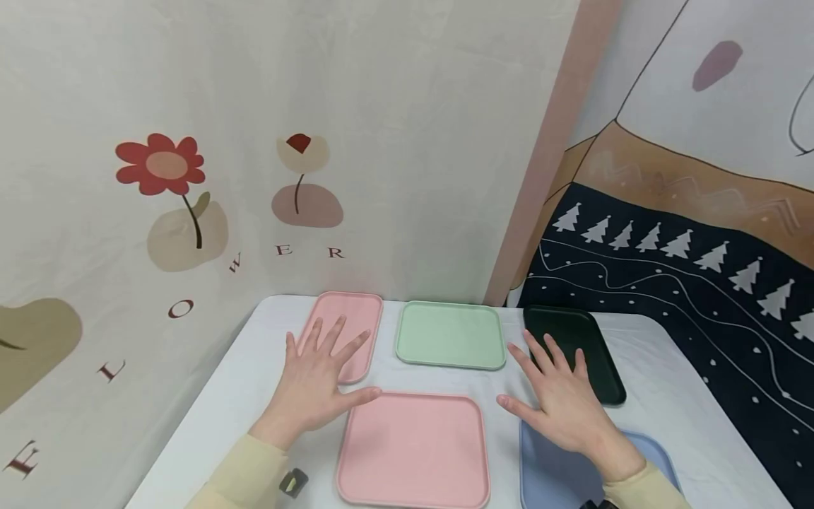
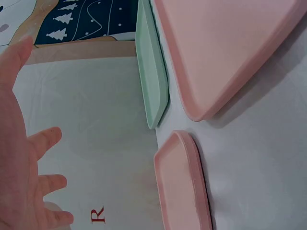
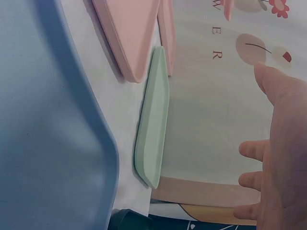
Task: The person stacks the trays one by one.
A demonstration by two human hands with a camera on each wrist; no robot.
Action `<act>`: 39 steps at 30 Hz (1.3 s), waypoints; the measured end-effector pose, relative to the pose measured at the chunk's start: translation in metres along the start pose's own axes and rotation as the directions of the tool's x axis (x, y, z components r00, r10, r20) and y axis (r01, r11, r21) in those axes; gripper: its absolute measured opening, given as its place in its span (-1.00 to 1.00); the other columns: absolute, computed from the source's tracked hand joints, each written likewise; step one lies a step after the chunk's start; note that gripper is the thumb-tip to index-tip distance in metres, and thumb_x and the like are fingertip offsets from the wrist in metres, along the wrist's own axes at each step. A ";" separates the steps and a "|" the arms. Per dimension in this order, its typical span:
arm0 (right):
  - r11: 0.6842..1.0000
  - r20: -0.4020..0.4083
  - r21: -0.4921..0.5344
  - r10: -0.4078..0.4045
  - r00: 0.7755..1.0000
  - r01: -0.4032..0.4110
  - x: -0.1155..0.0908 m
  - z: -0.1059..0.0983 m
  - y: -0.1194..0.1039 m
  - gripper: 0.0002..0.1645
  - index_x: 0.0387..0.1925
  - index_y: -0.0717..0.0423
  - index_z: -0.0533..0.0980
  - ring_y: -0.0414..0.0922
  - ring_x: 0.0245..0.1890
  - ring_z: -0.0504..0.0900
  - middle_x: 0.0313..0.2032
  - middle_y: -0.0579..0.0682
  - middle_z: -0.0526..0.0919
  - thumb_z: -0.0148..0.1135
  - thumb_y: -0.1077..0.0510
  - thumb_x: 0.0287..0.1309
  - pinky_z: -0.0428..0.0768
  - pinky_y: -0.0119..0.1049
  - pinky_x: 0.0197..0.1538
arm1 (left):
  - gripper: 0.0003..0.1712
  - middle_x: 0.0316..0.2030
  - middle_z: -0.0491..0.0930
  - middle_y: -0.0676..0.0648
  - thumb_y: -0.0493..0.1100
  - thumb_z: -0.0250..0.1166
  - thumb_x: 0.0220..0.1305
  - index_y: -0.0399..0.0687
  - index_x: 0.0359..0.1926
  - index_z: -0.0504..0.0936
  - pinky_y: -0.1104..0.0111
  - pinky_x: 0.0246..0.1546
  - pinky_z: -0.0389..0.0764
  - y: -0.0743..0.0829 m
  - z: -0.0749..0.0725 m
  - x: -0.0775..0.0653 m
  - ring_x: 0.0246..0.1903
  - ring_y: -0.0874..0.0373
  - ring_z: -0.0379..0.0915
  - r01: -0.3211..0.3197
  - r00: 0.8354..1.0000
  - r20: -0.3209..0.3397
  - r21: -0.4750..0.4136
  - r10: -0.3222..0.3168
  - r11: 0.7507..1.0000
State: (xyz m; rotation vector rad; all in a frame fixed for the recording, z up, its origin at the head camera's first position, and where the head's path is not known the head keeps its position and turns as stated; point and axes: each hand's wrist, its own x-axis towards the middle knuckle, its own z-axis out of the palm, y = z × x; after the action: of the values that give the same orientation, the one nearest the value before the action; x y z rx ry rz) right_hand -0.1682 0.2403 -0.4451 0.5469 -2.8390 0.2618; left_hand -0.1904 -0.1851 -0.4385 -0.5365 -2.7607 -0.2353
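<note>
Both hands are held over the table with fingers spread and nothing in them. My left hand (image 1: pixel 318 385) overlaps the small pink tray (image 1: pixel 350 305) in the head view, its thumb reaching toward the larger pink tray (image 1: pixel 413 452). The right hand (image 1: pixel 562 403) hovers over the blue tray (image 1: pixel 553 466) and the near part of the dark green tray (image 1: pixel 598 360). Between the hands, farther back, lies a light green tray (image 1: pixel 450 335). In the right wrist view the blue tray (image 3: pixel 53 124) fills the left side, with the right hand (image 3: pixel 288 153) well apart from it.
A white cloth covers the table (image 1: pixel 222 403). Behind it hangs a pale curtain (image 1: pixel 413 141) with printed flowers and letters. To the right is a dark printed cloth (image 1: pixel 699 304) with white trees. A small dark device (image 1: pixel 294 483) sits at the left wrist.
</note>
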 end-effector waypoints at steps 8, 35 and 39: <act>1.000 0.000 0.012 -0.018 1.000 0.018 0.006 0.001 -0.005 0.06 0.59 -0.03 0.33 0.36 0.56 0.08 0.63 0.14 0.11 0.16 -0.57 0.31 0.06 0.74 0.26 | 0.15 0.61 0.17 -0.18 0.81 0.09 0.08 0.39 0.58 0.38 -0.61 0.33 -0.14 -0.002 0.000 -0.007 0.56 -0.40 -0.04 0.041 0.999 -0.006 -0.007 -0.041 0.999; 0.951 0.043 0.263 -0.180 0.983 0.163 0.028 0.028 -0.042 -0.11 0.57 0.06 0.33 0.31 0.47 0.33 0.60 0.18 0.18 0.30 -0.27 0.42 0.46 0.36 0.32 | 0.11 0.17 0.51 -0.28 0.54 0.36 0.20 -0.05 0.54 0.41 -0.12 -0.10 0.67 0.045 0.017 -0.057 -0.01 -0.22 0.57 0.383 0.924 0.123 -0.275 -0.363 0.882; 0.935 0.056 0.303 -0.209 0.976 0.183 0.030 0.034 -0.049 -0.19 0.54 0.11 0.37 0.32 0.43 0.38 0.56 0.23 0.25 0.33 -0.16 0.44 0.49 0.32 0.30 | 0.05 -0.09 0.50 -0.27 0.30 0.51 0.20 -0.34 0.44 0.44 -0.04 -0.16 0.67 0.051 0.019 -0.066 -0.25 -0.09 0.55 0.398 0.916 0.171 -0.265 -0.364 0.878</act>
State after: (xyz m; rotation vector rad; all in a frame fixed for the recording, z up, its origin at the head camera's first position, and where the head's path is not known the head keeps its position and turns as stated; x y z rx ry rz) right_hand -0.1834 0.1776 -0.4630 0.9185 -2.8149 0.6480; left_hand -0.1180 -0.1566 -0.4737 -0.0601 -2.9420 -0.7400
